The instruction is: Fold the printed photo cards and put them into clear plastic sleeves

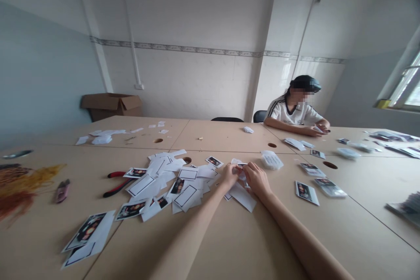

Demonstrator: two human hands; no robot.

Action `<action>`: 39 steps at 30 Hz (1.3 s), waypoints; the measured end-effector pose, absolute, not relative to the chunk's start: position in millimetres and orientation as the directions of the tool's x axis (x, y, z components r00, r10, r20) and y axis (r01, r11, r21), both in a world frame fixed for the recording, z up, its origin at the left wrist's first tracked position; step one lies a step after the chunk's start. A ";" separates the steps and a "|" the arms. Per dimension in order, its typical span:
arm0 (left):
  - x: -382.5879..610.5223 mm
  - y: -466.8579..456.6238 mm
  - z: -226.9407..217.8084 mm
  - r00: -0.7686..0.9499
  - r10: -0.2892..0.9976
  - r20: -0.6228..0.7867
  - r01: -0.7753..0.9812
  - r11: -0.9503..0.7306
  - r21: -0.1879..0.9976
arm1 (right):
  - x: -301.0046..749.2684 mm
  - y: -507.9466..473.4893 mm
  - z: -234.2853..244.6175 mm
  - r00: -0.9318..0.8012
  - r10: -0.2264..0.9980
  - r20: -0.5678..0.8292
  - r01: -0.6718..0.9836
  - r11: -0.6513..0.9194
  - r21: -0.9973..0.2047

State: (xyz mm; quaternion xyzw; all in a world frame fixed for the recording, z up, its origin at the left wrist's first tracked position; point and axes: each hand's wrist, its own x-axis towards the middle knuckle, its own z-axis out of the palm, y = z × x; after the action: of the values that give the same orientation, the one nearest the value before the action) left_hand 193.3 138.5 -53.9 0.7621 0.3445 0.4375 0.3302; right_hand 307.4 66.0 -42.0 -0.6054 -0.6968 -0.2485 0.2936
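Head view. My left hand (229,175) and my right hand (257,179) meet at the middle of the table (229,245), fingertips together and pinched on a small card (242,166) held just above the tabletop; how much of the card each hand covers I cannot tell. Beneath both hands lies a white sheet (243,197), flat on the table and touching my right wrist. To the left of my left hand spreads a loose pile of cards (170,182), some face up with dark prints, some showing only a black outline, many overlapping. Red-handled pliers (116,183) lie at the pile's left edge, and a pink cutter (62,190) lies farther left, near a bundle of yellow and red threads (22,186). Just beyond my right hand sits a stack of clear sleeves (271,159); to the right of it a sleeved card (306,193) lies by itself. At the far side of the table another person (297,111) sits with both hands together on the tabletop. A cardboard box (111,105) stands open against the wall.
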 end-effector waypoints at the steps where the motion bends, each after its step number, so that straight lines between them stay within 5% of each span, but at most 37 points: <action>1: 193.3 138.4 -53.9 0.377 0.814 0.442 0.236 -0.546 0.804 | 307.5 66.4 -42.4 -0.088 0.695 0.713 0.989 0.146 -0.021; 19: 190.6 130.4 -45.5 0.343 0.817 0.464 0.234 -0.552 0.800 | 310.0 67.6 -43.7 -0.011 0.691 0.723 0.958 0.214 -0.190; 39: 194.3 137.5 -57.0 0.363 0.812 0.457 0.188 -0.545 0.817 | 312.4 73.3 -46.7 -0.002 0.697 0.718 0.987 0.118 -0.112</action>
State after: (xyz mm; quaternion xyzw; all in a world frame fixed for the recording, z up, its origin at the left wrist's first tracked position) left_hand 194.3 137.5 -57.0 0.7514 0.3325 0.4558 0.3422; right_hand 312.4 73.3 -46.7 -0.6260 -0.6722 -0.2214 0.3275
